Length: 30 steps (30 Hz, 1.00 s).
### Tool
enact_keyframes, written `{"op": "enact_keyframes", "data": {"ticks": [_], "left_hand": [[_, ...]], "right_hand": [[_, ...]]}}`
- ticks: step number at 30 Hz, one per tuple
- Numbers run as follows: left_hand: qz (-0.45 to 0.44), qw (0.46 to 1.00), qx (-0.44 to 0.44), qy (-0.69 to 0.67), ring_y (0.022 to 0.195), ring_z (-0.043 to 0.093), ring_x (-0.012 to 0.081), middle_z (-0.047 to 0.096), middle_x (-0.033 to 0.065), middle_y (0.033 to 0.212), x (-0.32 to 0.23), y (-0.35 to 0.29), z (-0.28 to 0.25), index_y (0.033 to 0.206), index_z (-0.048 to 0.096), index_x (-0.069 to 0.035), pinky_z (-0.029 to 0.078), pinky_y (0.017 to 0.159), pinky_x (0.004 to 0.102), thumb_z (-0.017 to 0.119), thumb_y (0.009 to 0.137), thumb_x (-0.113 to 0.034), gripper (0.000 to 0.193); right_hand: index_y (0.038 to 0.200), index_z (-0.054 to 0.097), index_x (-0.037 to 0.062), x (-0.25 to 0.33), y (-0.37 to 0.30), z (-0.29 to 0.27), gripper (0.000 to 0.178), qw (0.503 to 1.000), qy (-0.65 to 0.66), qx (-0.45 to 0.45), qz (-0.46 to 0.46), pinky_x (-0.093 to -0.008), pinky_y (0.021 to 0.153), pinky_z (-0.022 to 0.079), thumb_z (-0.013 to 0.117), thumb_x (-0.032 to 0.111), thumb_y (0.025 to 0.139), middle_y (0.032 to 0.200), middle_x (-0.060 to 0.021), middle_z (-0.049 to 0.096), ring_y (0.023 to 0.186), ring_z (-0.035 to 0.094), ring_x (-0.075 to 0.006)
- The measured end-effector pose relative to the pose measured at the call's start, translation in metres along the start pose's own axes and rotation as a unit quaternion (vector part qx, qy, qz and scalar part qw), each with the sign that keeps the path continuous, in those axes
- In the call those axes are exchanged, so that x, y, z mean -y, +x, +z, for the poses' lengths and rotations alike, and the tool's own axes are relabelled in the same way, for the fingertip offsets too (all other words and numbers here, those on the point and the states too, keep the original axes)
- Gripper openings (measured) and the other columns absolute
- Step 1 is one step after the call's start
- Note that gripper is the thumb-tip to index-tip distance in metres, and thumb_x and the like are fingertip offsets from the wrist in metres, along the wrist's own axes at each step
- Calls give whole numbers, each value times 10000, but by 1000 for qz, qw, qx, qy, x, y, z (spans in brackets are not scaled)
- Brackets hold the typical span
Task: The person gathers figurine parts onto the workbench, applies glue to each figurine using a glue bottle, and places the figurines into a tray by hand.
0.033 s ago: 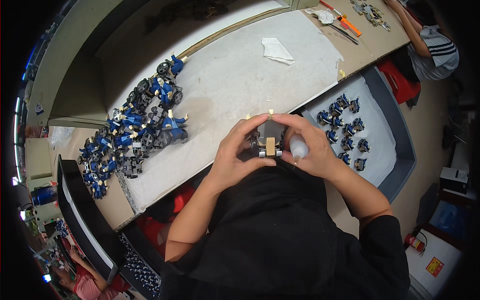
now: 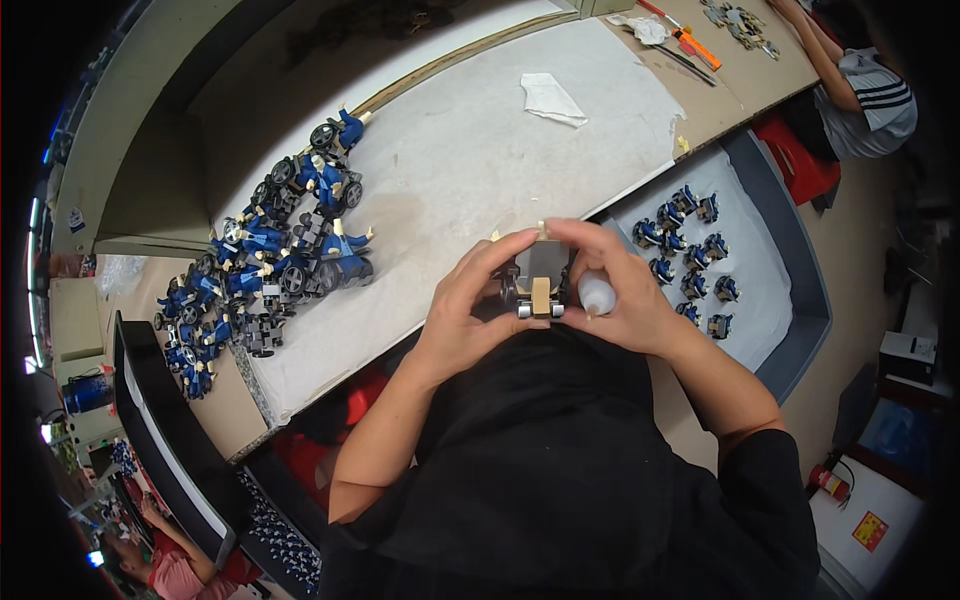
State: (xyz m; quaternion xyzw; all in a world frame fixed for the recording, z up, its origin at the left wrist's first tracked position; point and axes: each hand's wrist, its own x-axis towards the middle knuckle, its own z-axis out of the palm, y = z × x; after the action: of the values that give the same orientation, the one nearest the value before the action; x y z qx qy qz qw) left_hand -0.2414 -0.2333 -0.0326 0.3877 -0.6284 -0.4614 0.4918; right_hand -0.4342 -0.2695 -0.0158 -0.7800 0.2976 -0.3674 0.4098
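Observation:
In front of my chest, a small toy wheelchair figure (image 2: 541, 290) is held between both hands, with a grey back panel, dark wheels and a tan block at its lower front. My left hand (image 2: 478, 305) grips its left side, thumb below and fingers above. My right hand (image 2: 635, 305) closes on the other side, index finger at the top. A small whitish squeeze bottle (image 2: 597, 292) with a narrow tip is also tucked in the right hand, its tip toward me. Fingers hide parts of the toy's sides.
A pile of blue-clad wheelchair figures (image 2: 265, 250) covers the worktop's left. At right, a grey tray (image 2: 770, 320) holds several more. Crumpled tissue (image 2: 552, 100) and an orange-handled tool (image 2: 700, 50) lie farther off. One co-worker (image 2: 865, 100) sits far right, another (image 2: 175, 570) lower left.
My right fingers have shifted slightly at the top of the toy. Both hands keep hold of it, and the bottle stays in the right hand.

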Motion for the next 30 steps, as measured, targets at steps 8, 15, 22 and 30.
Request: {"op": "enact_keyframes", "data": {"ticks": [8, 15, 22, 30], "left_hand": [[76, 967, 120, 212, 743, 553, 250, 526, 112, 889, -16, 15, 3, 1244, 515, -119, 463, 639, 338, 714, 642, -34, 639], [112, 939, 180, 270, 774, 561, 274, 528, 141, 954, -17, -3, 23, 1174, 572, -97, 481, 646, 350, 644, 600, 58, 599], [122, 919, 245, 284, 790, 565, 267, 516, 132, 952, -16, 8, 58, 1177, 576, -137, 492, 650, 345, 690, 624, 3, 581], [160, 890, 337, 264, 983, 535, 327, 491, 170, 1088, 18, 32, 118, 1247, 499, -153, 465, 823, 400, 679, 689, -46, 596]], "right_hand": [[1103, 544, 16, 3, 1, -21, 465, 960, 174, 58, 212, -199, 667, 445, 741, 17, 681, 980, -65, 595, 754, 553, -62], [925, 569, 23, 4, -43, -3, 320, 961, 185, -20, 204, -277, 704, 462, 751, 64, 665, 829, -42, 600, 787, 593, -145], [1023, 597, 39, 4, -84, -25, 330, 939, 223, -84, 247, -268, 787, 448, 715, 66, 715, 947, -49, 594, 884, 580, -135], [985, 624, 10, -17, -140, -58, 264, 911, 200, -182, 311, -221, 699, 458, 694, 20, 731, 840, -19, 611, 770, 569, -85]]}}
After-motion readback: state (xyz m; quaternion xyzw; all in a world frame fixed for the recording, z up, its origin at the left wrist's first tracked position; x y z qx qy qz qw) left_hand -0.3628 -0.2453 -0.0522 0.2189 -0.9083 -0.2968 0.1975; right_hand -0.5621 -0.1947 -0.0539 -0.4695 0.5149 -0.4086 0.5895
